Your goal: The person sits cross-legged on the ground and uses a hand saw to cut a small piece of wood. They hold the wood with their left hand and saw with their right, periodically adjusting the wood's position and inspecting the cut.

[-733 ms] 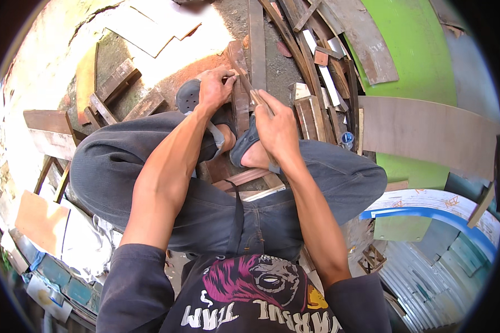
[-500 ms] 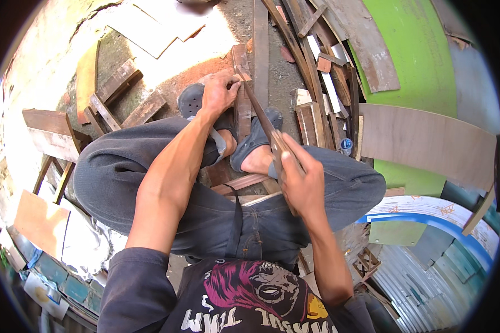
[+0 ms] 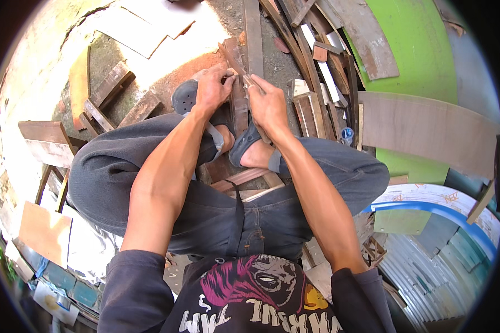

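My right hand [image 3: 269, 106] is closed around the handle of a handsaw [image 3: 234, 62], whose narrow, brownish blade points away and to the left. The blade lies across a small pale wood piece [image 3: 232, 71] at the edge of a dark wooden board [image 3: 239, 108]. My left hand [image 3: 212, 90] presses that small piece with bent fingers, its thumb close beside the blade. The board lies lengthwise between my feet, which are in dark clogs [image 3: 184, 96]. My fingers partly hide the small piece, and my right hand covers most of the saw handle.
Loose wood offcuts [image 3: 112, 83] lie to the left. Long timber strips [image 3: 294, 50] are piled at the right, near a green panel [image 3: 422, 50] and a curved brown board [image 3: 428, 125]. A flat plank [image 3: 254, 39] runs away ahead. Corrugated metal sheets [image 3: 411, 277] lie at the lower right.
My right hand has pushed the handsaw forward and slightly left, so its handle is now close to the board and the blade reaches farther past it. My left hand stays at the small piece.
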A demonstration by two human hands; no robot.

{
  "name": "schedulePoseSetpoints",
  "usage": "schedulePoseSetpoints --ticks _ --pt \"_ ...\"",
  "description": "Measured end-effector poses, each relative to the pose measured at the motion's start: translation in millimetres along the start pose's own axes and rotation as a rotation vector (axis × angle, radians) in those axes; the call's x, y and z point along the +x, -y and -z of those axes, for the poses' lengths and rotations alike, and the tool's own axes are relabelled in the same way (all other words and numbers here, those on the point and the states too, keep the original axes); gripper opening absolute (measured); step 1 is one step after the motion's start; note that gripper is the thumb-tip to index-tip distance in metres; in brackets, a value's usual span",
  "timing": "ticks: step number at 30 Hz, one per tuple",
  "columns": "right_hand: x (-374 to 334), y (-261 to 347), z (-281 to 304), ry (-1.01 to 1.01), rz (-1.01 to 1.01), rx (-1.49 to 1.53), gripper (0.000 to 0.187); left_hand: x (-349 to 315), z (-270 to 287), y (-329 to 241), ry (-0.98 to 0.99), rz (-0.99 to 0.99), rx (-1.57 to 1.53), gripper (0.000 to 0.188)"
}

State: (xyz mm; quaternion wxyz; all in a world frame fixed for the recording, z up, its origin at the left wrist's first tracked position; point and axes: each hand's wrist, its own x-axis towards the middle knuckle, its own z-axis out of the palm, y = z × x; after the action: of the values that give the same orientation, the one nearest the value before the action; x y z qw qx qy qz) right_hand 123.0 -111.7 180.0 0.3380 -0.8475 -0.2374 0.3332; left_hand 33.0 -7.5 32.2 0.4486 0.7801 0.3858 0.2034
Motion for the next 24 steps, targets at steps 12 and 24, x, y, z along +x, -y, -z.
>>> schedulePoseSetpoints --ticks 12,24 --pt "-120 -9 63 0.184 -0.133 0.405 0.056 10 -2 2 0.017 0.279 -0.184 0.035" --pt "-80 -8 47 0.197 -0.47 0.604 0.049 23 -27 37 0.031 0.5 -0.218 0.046"
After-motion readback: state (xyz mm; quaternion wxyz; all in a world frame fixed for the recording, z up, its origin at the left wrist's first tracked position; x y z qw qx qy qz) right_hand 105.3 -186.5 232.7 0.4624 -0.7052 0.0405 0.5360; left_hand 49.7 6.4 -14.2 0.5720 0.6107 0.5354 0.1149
